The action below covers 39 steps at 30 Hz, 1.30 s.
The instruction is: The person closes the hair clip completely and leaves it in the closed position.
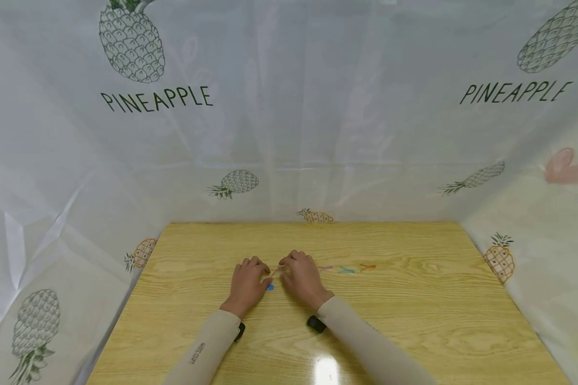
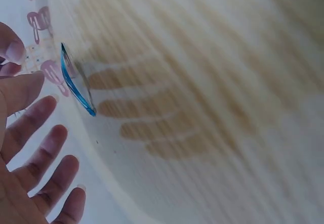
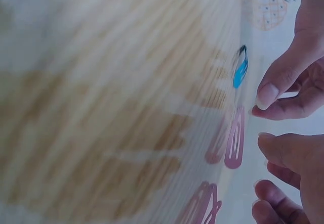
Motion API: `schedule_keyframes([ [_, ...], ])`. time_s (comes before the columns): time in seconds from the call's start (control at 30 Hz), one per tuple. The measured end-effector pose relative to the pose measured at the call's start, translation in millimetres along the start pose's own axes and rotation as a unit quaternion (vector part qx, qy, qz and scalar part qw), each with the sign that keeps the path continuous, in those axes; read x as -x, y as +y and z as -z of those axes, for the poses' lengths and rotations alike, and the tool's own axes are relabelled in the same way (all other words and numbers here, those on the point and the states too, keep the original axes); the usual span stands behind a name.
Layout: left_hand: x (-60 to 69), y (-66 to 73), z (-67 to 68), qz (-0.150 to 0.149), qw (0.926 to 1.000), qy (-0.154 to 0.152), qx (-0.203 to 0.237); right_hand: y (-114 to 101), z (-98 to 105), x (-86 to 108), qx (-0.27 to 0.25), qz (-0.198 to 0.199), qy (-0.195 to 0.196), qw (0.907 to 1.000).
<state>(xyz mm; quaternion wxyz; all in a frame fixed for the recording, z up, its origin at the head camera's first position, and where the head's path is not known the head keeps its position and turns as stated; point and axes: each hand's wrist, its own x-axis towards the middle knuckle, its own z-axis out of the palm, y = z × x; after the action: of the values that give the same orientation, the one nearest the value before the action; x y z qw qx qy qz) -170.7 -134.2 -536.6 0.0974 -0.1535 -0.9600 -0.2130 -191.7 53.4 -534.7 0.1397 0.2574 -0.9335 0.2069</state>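
Several snap hair clips lie on the wooden table. A pink hair clip (image 3: 234, 145) lies between the two hands; in the head view it is a thin pale shape (image 1: 278, 270). To its left is my left hand (image 1: 248, 280), thumb and fingers bent loosely and apart in the left wrist view. From the right, my right hand (image 1: 302, 277) reaches towards the same clip, thumb and fingers spread in the right wrist view. I cannot tell whether any fingertip touches it. A blue hair clip (image 2: 77, 85) lies near the left thumb, on the near side.
Right of the right hand, a pink clip (image 1: 326, 267), a teal clip (image 1: 347, 270) and an orange clip (image 1: 367, 267) lie in a row. A white pineapple-printed curtain (image 1: 279, 133) surrounds the table (image 1: 414, 299) at the back and sides.
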Motion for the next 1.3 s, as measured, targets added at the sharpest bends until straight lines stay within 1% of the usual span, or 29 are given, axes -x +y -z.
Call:
schedule_keyframes([
  [0.13,-3.8,2.7,-1.6,0.012,0.9998,-0.004,-0.013,3.8,0.7,-1.7,0.001,-0.005,-0.004,1.0000],
  [0.37,-10.1,6.6,-3.7,0.034,0.9987,-0.028,-0.025,7.5,0.0,-4.7,0.016,-0.001,-0.013,0.9998],
  [0.43,-11.5,8.8,-3.7,0.039,0.9984,-0.033,-0.026,7.7,-0.1,-6.1,0.024,-0.004,-0.021,0.9995],
  [0.67,-15.9,13.8,-4.3,0.047,0.9975,-0.034,-0.039,8.2,-2.4,-11.4,0.052,-0.017,-0.053,0.9971],
  [0.9,-18.4,17.6,-3.9,0.064,0.9963,-0.046,-0.036,7.1,-3.0,-16.8,0.065,-0.021,-0.084,0.9942],
  [1.07,-20.1,19.8,-3.9,0.066,0.9956,-0.052,-0.042,7.5,-5.0,-20.4,0.066,-0.014,-0.084,0.9942],
  [1.3,-23.2,20.7,-5.0,0.065,0.9955,-0.048,-0.048,10.1,-7.0,-19.1,0.049,-0.008,-0.073,0.9961],
])
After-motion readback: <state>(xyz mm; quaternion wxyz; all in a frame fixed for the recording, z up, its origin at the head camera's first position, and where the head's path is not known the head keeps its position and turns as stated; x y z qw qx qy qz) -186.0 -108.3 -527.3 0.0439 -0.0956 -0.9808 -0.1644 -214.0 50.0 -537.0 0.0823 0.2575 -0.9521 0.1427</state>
